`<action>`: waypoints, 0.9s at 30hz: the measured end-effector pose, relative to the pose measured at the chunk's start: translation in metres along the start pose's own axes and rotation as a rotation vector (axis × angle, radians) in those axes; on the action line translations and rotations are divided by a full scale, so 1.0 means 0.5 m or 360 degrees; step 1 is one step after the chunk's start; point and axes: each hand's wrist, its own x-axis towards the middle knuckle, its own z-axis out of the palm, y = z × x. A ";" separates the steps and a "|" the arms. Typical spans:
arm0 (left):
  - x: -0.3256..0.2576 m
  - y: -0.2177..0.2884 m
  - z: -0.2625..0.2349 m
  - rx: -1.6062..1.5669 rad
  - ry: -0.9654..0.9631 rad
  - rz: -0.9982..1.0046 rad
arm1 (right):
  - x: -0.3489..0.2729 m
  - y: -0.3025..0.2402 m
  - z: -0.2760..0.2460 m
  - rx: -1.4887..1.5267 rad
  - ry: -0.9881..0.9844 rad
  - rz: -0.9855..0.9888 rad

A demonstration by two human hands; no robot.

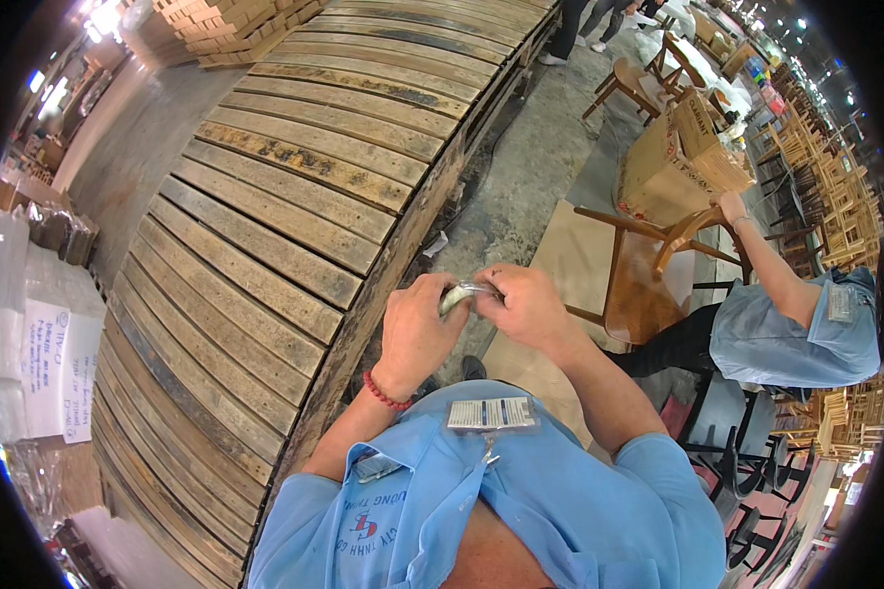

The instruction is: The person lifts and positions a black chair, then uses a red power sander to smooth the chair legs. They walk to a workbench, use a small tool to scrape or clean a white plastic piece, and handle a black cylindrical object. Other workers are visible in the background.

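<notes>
In front of my chest, my left hand (pixel 419 329) and my right hand (pixel 523 306) are close together, both with fingers closed. Between them is a small pale, rounded thing with shiny clear film (pixel 453 298); its exact kind is too small to tell. My left fingers wrap round its pale part. The right thumb and fingers pinch the clear film at its other end. A red bead bracelet (pixel 387 392) circles my left wrist.
A slatted wooden platform (pixel 265 211) runs along my left. At the right, a co-worker in a blue shirt (pixel 791 334) has a hand on a brown wooden chair (pixel 648 285). Beyond it stands a cardboard box (pixel 648 182). Wrapped white stacks (pixel 54 334) stand far left.
</notes>
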 end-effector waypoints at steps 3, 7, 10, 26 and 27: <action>-0.004 -0.001 -0.003 -0.0002 -0.0035 -0.0049 | -0.004 -0.001 -0.001 0.0119 0.0039 0.0062; -0.010 -0.005 -0.008 0.0002 -0.0029 -0.0050 | -0.010 -0.012 -0.003 0.0139 0.0002 -0.0016; -0.016 -0.010 -0.012 0.0023 -0.0033 -0.0030 | -0.012 -0.024 0.007 0.0051 0.0059 -0.0070; -0.056 -0.031 -0.023 0.0167 -0.0063 0.0120 | -0.011 -0.035 0.036 -0.0269 -0.0203 -0.0058; -0.057 -0.033 -0.020 0.0148 -0.0077 0.0134 | -0.013 -0.036 0.035 -0.0286 -0.0201 -0.0046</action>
